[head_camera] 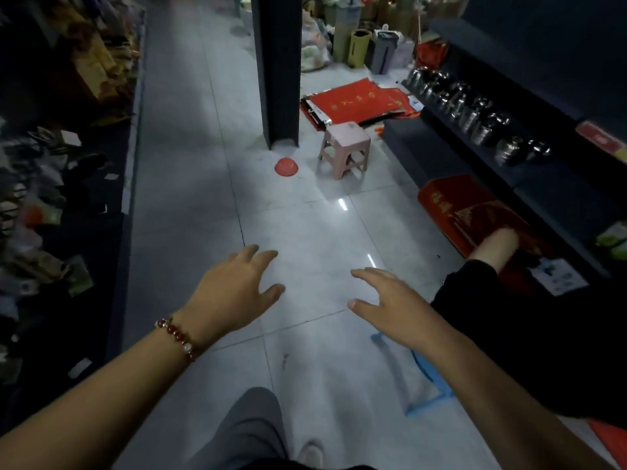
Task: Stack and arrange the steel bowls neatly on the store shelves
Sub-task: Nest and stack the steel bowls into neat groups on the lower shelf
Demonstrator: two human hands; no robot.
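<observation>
Both hands held out over the pale tiled floor (305, 232), palms down, fingers spread, holding nothing. Left hand (234, 293) wears a red bead bracelet (176, 337); right hand (390, 303) bare. Steel bowls (475, 113) in a row on the dark right shelf (559, 184), far. Pink stool (344, 147) beside a dark pillar (278, 69).

Wearer's body: bare forearms, one bracelet, grey trousers.
Left wrist carries a beaded bracelet (176, 338), dark red beads with a few pale ones. Both forearms bare, no sleeves visible. Grey trouser leg (247, 432) and pale shoe (310, 454) at frame bottom.
</observation>
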